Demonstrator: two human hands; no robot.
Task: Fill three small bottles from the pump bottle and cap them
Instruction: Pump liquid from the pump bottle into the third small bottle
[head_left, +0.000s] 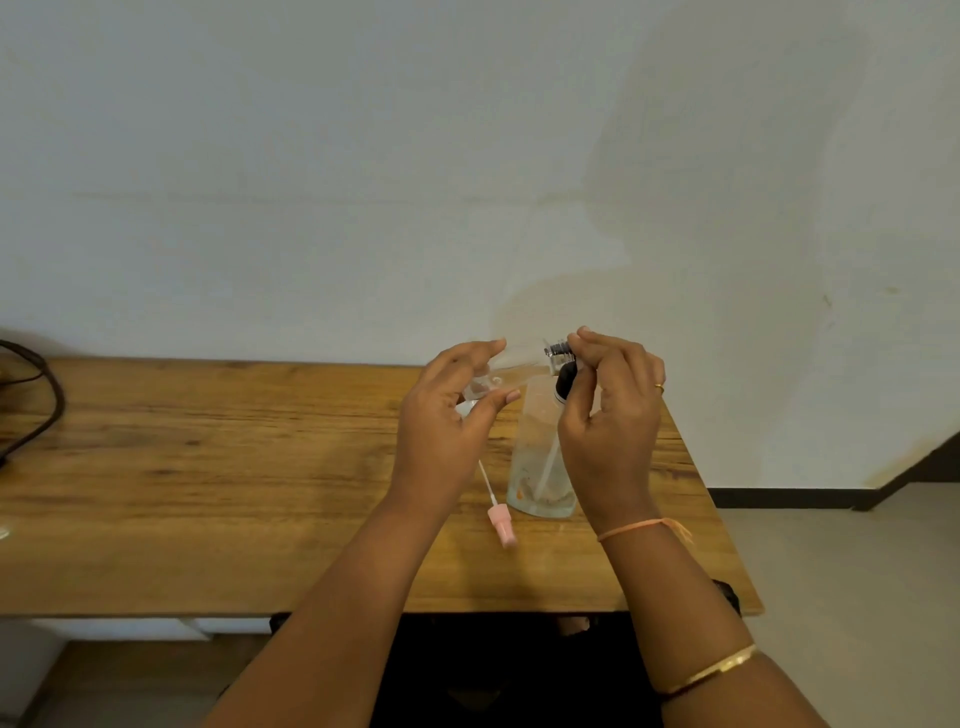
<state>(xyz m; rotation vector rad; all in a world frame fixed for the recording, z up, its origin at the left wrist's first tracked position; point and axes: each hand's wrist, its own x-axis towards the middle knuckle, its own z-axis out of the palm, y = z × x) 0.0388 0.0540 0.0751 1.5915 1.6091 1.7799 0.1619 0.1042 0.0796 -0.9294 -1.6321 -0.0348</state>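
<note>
My left hand (457, 410) grips a small clear bottle (511, 366) held on its side above the table, its neck pointing right. My right hand (608, 410) pinches the silver threaded neck or cap (558, 351) at that bottle's mouth. Just below stands the tall clear pump bottle (540, 457) with a black pump head (565, 382) and a dip tube inside; my right hand partly hides it. A pink spray cap with a white tube (500, 519) lies flat on the wood in front of the pump bottle. Other small bottles are hidden or out of view.
The wooden table (208, 467) runs left to right against a pale wall; its right edge falls off just beyond my right wrist. A dark cable (47, 395) loops at the far left. A clear object (2, 532) peeks in at the left edge.
</note>
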